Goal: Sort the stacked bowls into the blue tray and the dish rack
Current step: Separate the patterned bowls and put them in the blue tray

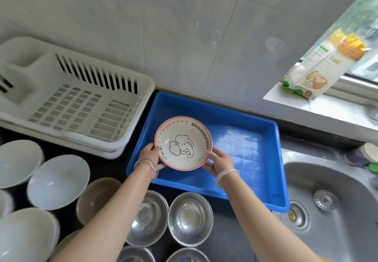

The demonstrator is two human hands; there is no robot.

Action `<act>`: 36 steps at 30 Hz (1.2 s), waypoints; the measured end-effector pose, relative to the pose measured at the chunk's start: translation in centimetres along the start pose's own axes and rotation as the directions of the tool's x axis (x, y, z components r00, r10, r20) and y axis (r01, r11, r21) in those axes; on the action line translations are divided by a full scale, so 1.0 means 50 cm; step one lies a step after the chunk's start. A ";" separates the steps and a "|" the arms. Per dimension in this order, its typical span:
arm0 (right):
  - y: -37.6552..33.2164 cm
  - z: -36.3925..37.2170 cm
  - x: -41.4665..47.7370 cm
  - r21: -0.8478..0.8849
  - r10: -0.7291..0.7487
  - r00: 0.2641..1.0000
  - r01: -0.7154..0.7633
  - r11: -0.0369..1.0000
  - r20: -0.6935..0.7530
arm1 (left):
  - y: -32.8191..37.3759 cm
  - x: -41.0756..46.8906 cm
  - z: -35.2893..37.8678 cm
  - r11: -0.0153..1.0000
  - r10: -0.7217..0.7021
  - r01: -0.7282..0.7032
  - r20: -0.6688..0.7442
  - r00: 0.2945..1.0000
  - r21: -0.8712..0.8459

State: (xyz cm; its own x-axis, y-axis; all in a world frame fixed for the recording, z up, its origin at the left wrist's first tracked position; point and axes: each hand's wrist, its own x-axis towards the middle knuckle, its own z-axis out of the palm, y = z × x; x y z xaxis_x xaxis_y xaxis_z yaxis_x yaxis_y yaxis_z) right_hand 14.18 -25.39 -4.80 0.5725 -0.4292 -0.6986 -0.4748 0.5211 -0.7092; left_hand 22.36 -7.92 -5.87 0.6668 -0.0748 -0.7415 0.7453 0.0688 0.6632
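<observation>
Gripping elephant bowl [183,143], seemingly above blue tray [245,147]

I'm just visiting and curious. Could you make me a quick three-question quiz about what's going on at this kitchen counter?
1. True or false: the white dish rack already holds bowls.
2. How many hands grip the elephant bowl: A) none B) one C) two?
3. What is the elephant bowl held over?

Key
1. False; nothing shows in it.
2. C; the left hand and the right hand hold opposite edges.
3. The blue tray, between the rack and the sink.
</observation>
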 end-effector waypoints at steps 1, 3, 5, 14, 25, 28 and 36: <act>0.000 0.004 0.002 0.018 -0.006 1.000 0.006 1.000 -0.005 | -0.001 0.002 -0.001 0.999 0.001 -0.001 -0.001 1.000 -0.036; -0.004 0.018 0.010 0.051 -0.007 1.000 0.008 0.999 -0.014 | 0.000 0.006 -0.001 0.994 0.003 -0.003 -0.002 1.000 -0.110; -0.010 0.034 0.018 0.068 -0.008 1.000 0.009 0.998 -0.019 | 0.003 0.009 0.003 0.984 -0.010 0.013 0.015 1.000 -0.178; -0.031 0.078 0.054 0.139 -0.038 0.998 0.045 0.989 -0.053 | 0.019 0.028 0.028 0.948 0.019 -0.016 0.005 1.000 -0.319; -0.042 0.081 0.061 0.108 -0.048 0.998 0.051 0.993 -0.033 | 0.013 0.034 0.043 0.943 0.085 -0.100 -0.062 0.994 -0.316; -0.038 0.071 0.050 0.034 -0.059 0.998 0.059 0.998 0.016 | 0.007 0.025 0.047 0.955 0.134 -0.156 -0.102 0.986 -0.252; -0.039 0.014 -0.004 -0.200 -0.088 0.988 0.112 0.973 0.125 | -0.030 -0.062 0.068 0.964 0.182 -0.189 -0.056 0.982 -0.189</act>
State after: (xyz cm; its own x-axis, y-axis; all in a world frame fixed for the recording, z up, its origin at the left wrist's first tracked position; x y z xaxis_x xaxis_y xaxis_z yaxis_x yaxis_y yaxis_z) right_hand 15.46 -25.78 -3.20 0.6910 -0.3779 -0.6162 -0.5317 0.3118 -0.7875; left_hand 19.18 -11.17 -4.20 0.7900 -0.0055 -0.6130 0.5917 0.2684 0.7602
